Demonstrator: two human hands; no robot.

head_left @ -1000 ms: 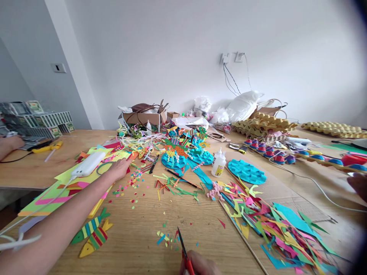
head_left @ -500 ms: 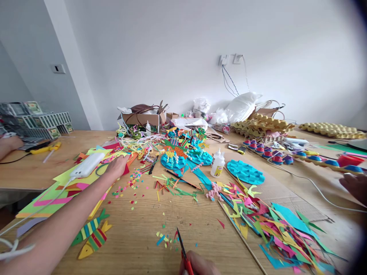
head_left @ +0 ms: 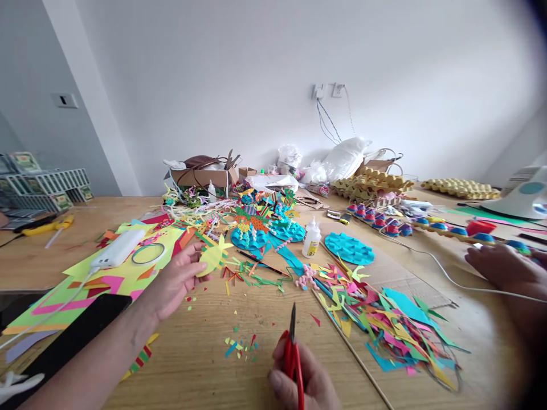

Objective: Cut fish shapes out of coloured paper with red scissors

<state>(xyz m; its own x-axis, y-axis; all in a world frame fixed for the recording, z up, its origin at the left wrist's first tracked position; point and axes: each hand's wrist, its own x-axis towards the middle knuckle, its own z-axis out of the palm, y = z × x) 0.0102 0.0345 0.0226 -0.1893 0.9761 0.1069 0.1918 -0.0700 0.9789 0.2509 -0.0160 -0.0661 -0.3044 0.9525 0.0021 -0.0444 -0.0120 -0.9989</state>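
Observation:
My left hand [head_left: 186, 279] pinches a yellow paper fish [head_left: 212, 259] with green stripes showing at its edge, held over the left-centre of the table. Near the front edge, my right hand [head_left: 305, 376] is closed around red-handled scissors [head_left: 293, 356], their dark blades together and pointing up and away. Small paper bits [head_left: 241, 344] lie left of the scissors. Under my left forearm a striped paper fish [head_left: 143, 357] is partly hidden. Yellow and green paper sheets [head_left: 171, 242] lie beside my left arm.
Coloured scraps [head_left: 401, 336] and a long stick [head_left: 354, 354] lie at the right. Glue bottles [head_left: 312, 239] stand near blue discs [head_left: 349, 248]. A white power bank [head_left: 117, 249] is at the left. Another person's hand [head_left: 499, 265] is at the far right.
My left hand has drawn back from the paper pile and now holds the yellow fish. My right hand has risen with the scissors. The view has shifted right, and a black phone-like object shows at left.

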